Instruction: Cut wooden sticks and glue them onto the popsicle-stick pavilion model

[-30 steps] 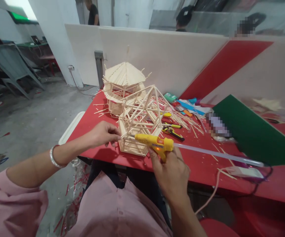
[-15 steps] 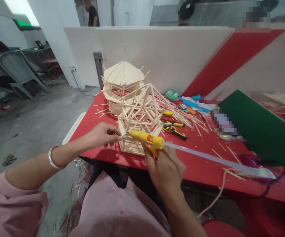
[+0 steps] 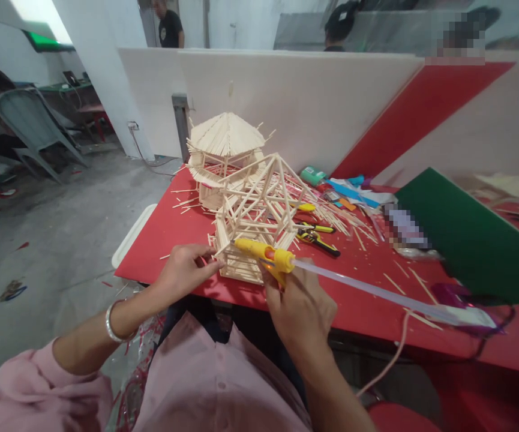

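An open-framed stick house model (image 3: 259, 216) stands near the front edge of the red table (image 3: 358, 306). My right hand (image 3: 302, 309) grips a yellow glue gun (image 3: 266, 255) with its nozzle at the model's lower left corner; a long clear glue stick (image 3: 376, 291) trails out behind it. My left hand (image 3: 185, 270) sits at the model's left base, fingers pinched on a thin stick there. A second, roofed stick model (image 3: 223, 150) stands behind the first.
Loose sticks, yellow-handled pliers (image 3: 315, 234) and coloured scraps lie right of the models. A green board (image 3: 470, 240) leans at the right. White and red partition panels (image 3: 313, 102) back the table. A white tray (image 3: 133, 234) and a grey chair (image 3: 29, 126) stand left.
My left hand has dropped lower and nearer to me along the model's left base. The glue gun has slid a little left towards the corner.
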{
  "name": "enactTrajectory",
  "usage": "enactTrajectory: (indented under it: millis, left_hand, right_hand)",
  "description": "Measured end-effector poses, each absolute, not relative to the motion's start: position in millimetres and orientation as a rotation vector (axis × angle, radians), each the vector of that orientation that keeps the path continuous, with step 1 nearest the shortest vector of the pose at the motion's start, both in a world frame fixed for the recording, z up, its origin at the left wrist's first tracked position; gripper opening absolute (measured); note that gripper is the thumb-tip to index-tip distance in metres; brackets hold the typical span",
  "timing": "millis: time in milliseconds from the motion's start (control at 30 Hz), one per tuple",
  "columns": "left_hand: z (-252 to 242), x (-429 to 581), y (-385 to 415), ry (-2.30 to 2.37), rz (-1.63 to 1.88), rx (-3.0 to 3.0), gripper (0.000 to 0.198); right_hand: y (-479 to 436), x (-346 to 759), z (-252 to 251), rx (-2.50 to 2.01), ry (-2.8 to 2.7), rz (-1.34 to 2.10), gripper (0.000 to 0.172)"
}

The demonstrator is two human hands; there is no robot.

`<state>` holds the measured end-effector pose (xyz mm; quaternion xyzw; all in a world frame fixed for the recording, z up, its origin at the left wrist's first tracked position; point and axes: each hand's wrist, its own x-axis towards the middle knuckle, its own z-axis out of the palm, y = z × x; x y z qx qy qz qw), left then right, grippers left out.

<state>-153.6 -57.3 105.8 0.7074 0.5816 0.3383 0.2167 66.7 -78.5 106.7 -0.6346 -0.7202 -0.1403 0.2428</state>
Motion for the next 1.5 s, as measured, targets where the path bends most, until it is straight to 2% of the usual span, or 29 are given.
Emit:
enactTrajectory:
  millis: [333, 533, 767, 1267, 1500]
  left_hand:
    - [98, -150, -57, 1.659, 1.037, 2.200, 0.034]
    - [97, -149, -56, 1.665, 1.030, 2.211, 0.035]
    - [94, -146, -58, 1.723, 1.065, 2.188, 0.040]
    - [93, -143, -60, 1.729, 1.059, 2.192, 0.038]
    - [95, -144, -61, 1.764, 0.998, 2.154, 0.032]
  right_hand:
    - [-76, 65, 106, -1.731, -1.980, -0.394, 0.028]
    - [-76, 65, 105, -1.710, -1.980, -0.419, 0.028]
    - [-79, 67, 103, -1.717, -1.943, -0.444, 0.038]
    - [-80, 67, 100, -1.786, -1.956, -0.402, 0.032]
    - [-81, 72, 102, -1.694, -1.872, -0.294, 0.046]
